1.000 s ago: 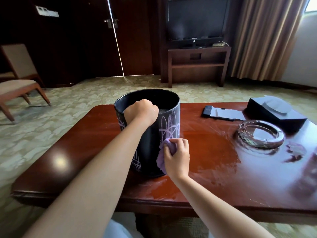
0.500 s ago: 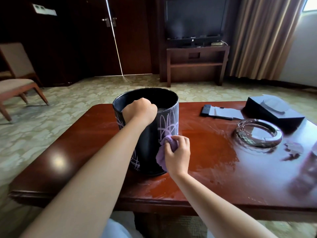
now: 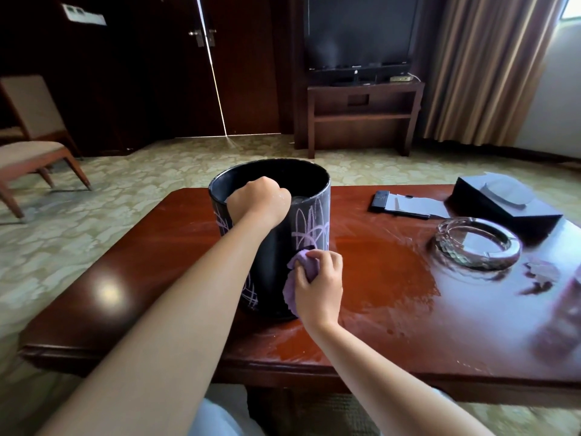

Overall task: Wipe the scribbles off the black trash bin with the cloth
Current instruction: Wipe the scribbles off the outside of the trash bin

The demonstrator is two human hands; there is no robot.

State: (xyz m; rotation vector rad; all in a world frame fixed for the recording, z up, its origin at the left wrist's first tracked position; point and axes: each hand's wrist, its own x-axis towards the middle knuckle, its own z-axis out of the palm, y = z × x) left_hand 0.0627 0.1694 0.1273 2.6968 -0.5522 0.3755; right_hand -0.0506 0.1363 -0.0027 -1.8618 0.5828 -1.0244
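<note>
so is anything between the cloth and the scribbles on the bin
Nothing visible. The right hand presses the purple cloth straight against the bin, just below the scribbles. The left hand grips the rim, clear of that patch.

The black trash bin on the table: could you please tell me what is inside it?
The left hand grips the black trash bin at its rim, fingers curled inside. Behind it only dark inner wall shows. The bottom is hidden by the hand and the near wall, so any contents cannot be told.

Black bin (image 3: 276, 247) with pale-purple scribbles (image 3: 309, 228); purple cloth (image 3: 297, 278).
</note>
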